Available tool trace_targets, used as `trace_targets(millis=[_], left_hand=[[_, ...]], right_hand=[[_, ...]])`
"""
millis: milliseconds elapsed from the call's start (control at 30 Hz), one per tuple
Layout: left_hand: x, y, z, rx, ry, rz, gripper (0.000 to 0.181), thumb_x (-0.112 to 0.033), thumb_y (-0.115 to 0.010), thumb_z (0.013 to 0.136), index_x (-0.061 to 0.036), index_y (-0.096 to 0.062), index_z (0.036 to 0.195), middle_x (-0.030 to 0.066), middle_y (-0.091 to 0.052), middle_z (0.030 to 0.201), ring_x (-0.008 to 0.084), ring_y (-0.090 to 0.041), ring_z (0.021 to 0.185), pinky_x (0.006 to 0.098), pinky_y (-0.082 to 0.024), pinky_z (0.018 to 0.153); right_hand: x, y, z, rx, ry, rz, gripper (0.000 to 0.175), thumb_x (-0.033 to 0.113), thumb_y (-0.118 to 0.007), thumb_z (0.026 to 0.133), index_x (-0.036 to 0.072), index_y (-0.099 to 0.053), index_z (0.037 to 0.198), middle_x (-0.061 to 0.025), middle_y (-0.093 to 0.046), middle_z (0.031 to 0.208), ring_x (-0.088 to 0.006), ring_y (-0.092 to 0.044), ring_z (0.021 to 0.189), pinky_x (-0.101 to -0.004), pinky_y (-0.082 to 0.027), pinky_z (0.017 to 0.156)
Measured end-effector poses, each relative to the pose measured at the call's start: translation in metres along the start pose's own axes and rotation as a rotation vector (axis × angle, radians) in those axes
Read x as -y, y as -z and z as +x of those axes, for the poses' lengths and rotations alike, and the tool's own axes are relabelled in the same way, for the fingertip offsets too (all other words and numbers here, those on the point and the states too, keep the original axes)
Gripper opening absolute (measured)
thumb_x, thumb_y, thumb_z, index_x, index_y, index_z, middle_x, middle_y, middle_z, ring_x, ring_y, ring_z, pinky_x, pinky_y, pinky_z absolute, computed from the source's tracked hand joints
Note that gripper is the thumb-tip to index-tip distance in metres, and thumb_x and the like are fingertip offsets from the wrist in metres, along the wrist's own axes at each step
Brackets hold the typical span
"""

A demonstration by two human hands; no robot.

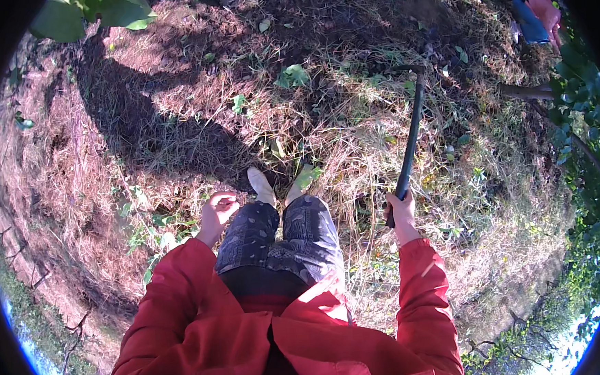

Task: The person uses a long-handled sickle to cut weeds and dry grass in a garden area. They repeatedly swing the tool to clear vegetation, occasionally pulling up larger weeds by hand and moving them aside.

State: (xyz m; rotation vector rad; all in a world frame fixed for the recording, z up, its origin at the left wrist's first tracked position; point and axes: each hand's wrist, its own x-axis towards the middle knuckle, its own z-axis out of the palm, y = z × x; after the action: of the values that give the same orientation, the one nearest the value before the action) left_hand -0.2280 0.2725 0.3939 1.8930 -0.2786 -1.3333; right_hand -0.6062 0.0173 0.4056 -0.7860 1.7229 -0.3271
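My right hand (403, 209) grips the lower end of a dark handle (412, 149) belonging to a long-handled tool. At its far end a narrow blade (407, 68) points left, low over the cut grass; whether it is a hoe or a sickle is unclear. My left hand (220, 211) hangs beside my left knee, loosely curled, with a gap between thumb and fingers and nothing seen in it. Leafy green weeds (166, 232) grow just below that hand. Dry grass (350, 169) covers the ground between my feet and the tool.
My light-coloured shoes (262, 185) stand on the grass. Broad leaves (93, 14) hang at the upper left, close to the camera. Pink and blue cloth-like items (537, 15) lie at the upper right. A branch (526, 91) and dense foliage (587, 170) line the right side.
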Motion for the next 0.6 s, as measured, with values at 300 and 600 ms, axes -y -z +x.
trace_targets(millis=[300,600], left_hand=[[0.074,-0.010,-0.016,0.003,0.130,0.370,0.019,-0.004,-0.066,0.077,-0.0022,-0.062,0.095,0.0034,-0.063,0.086,0.0108,-0.059,0.078,0.0246,-0.049,0.070],[0.115,0.001,-0.032,-0.118,0.361,0.269,0.015,-0.008,-0.061,0.083,-0.0019,-0.062,0.097,0.0063,-0.065,0.078,0.0111,-0.061,0.068,0.0247,-0.050,0.061]], right_hand=[[0.092,-0.072,0.235,-0.091,0.215,-0.480,0.034,0.012,-0.067,0.072,-0.001,-0.044,0.093,-0.0072,-0.053,0.059,-0.0168,-0.055,0.042,-0.0298,-0.044,0.034],[-0.006,-0.063,0.292,-0.015,-0.050,-0.609,0.034,0.005,-0.057,0.079,-0.004,-0.036,0.104,-0.0173,-0.058,0.070,-0.0237,-0.058,0.043,-0.0361,-0.047,0.035]])
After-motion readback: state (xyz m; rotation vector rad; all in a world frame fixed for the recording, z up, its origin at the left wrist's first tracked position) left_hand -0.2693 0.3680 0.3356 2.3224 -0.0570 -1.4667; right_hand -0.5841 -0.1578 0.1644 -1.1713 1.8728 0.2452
